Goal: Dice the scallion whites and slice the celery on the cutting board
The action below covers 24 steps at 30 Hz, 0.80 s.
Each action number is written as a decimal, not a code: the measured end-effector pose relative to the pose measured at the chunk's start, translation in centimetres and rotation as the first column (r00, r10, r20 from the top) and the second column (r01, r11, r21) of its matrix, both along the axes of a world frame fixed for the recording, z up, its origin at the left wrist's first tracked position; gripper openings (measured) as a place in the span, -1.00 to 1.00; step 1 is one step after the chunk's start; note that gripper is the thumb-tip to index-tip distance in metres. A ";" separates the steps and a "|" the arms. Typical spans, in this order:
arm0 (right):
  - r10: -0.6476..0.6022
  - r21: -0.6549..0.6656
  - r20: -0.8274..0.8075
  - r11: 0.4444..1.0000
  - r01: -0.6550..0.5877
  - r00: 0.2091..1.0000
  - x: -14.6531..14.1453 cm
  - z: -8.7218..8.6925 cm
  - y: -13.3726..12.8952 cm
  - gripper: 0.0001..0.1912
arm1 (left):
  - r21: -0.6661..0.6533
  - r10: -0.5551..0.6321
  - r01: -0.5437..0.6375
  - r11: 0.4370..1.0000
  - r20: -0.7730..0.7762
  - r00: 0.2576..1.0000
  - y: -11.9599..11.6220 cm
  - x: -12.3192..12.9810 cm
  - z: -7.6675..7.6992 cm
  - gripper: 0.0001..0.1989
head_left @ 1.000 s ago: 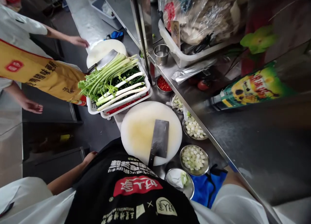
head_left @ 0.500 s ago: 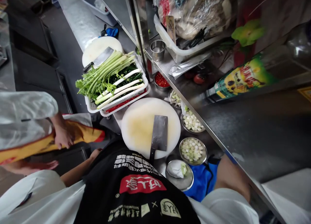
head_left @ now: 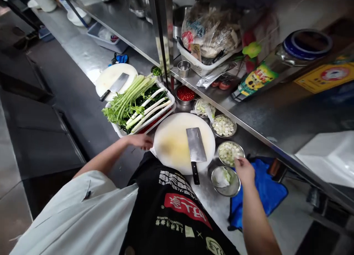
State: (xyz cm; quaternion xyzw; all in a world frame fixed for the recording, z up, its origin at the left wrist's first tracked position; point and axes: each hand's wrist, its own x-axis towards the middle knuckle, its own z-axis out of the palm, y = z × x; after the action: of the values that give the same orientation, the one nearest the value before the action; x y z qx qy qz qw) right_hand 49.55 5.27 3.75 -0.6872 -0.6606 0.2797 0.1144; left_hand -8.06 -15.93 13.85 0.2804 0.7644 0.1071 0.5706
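Observation:
My left hand (head_left: 140, 141) hangs beside the left edge of the round cutting board (head_left: 173, 137), its fingers curled together. A small white scrap (head_left: 153, 150), perhaps cloth or paper, shows between fingertips and board; whether they hold it is unclear. My right hand (head_left: 245, 169) pinches the right rim of a metal bowl (head_left: 221, 162) of chopped pale vegetable pieces (head_left: 229, 152). On the board lies a cleaver (head_left: 196, 144), its black handle (head_left: 195, 173) over the near edge. A second metal bowl (head_left: 226, 188) holds a white wrap and a light-green piece.
A white basket (head_left: 119, 131) of celery and leeks stands left of the board. Behind it are another board (head_left: 103, 76) and a knife (head_left: 118, 83). Bowls of red chilli (head_left: 185, 93) and cut vegetables (head_left: 224, 126) line the back. A steel shelf edge (head_left: 246, 126) overhangs the right; a blue cloth (head_left: 262, 188) lies below.
My left hand has come up to the board's left edge, and my right hand has come into view at a bowl. The view has shifted; the other person has left it.

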 end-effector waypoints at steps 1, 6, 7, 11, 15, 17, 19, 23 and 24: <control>-0.005 -0.057 -0.041 0.998 0.002 0.999 -1.6 0.1 -2.7 -0.57 | 0.107 -0.058 0.054 0.993 0.033 0.998 2.6 -1.8 1.8 -0.75; 0.193 -0.182 -0.190 0.956 -0.228 0.963 -11.8 -0.1 -15.5 -0.52 | 0.148 -0.291 0.450 0.881 -0.581 0.760 15.0 -8.6 6.7 -0.61; 0.211 -0.187 -0.154 0.953 -0.238 0.965 -13.6 -0.3 -17.2 -0.50 | 0.060 -0.326 0.487 0.871 -0.671 0.666 16.7 -9.2 6.6 -0.56; 0.149 -0.235 0.072 0.964 -0.128 0.986 -17.9 -0.9 -20.8 -0.40 | -0.114 -0.445 0.537 0.836 -0.714 0.541 19.8 -10.0 4.3 -0.28; 0.139 -0.229 0.166 0.968 -0.099 0.976 -19.0 -1.1 -21.2 -0.38 | -0.051 -0.448 0.570 0.820 -0.677 0.584 20.0 -10.6 2.9 -0.31; 0.136 -0.241 0.186 0.966 -0.089 0.973 -19.1 -1.1 -21.1 -0.36 | -0.010 -0.451 0.583 0.813 -0.644 0.617 20.0 -11.2 2.7 -0.46; 0.134 -0.258 0.205 0.963 -0.078 0.970 -19.3 -1.1 -21.1 -0.32 | 0.055 -0.413 0.563 0.824 -0.622 0.665 20.1 -11.7 2.5 -0.59; 0.143 -0.279 0.241 0.958 -0.072 0.960 -19.4 -1.2 -21.0 -0.27 | 0.246 -0.248 0.388 0.888 -0.454 0.856 20.4 -12.0 1.9 -0.58; 0.147 -0.287 0.250 0.955 -0.072 0.957 -19.5 -1.3 -20.9 -0.26 | 0.271 -0.238 0.376 0.886 -0.432 0.870 20.5 -11.7 1.6 -0.59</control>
State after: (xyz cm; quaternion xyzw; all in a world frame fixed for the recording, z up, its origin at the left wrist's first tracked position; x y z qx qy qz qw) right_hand 30.09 -15.66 2.47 -0.6901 -0.6620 0.2787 -0.0886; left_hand -19.81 4.61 15.47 0.5115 0.7752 0.0890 0.3598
